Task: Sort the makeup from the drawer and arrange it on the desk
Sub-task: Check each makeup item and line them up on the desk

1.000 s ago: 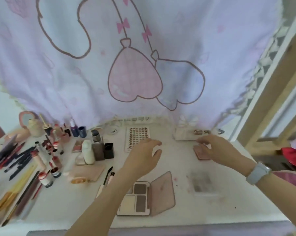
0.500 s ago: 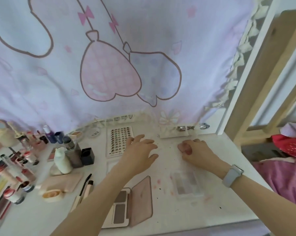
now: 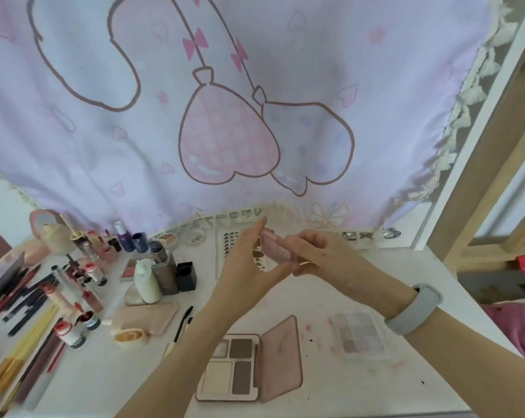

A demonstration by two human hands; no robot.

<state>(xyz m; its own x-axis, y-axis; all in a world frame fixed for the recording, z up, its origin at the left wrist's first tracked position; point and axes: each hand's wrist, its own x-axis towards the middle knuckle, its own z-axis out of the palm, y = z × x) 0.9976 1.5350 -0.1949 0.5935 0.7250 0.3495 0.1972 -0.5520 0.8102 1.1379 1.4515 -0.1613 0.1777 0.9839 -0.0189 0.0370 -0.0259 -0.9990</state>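
above the back of the desk (image 3: 330, 300), in mid-air between both hands, is a small pink compact (image 3: 275, 248). the right hand (image 3: 324, 257) grips its near-right end, fingers curled round it; the left hand (image 3: 249, 267) meets it from the left, fingers nearly straight and upright against its far edge, thumb reaching under. the compact's long axis runs from far-left down to near-right, so it lies across the gap, tilted, well clear of the desk. both hands are equally near; the right carries the weight, i judge. the likely next move is opening it or setting it down near the open palette (image 3: 249, 365) or the clear palette (image 3: 359, 333), both below.
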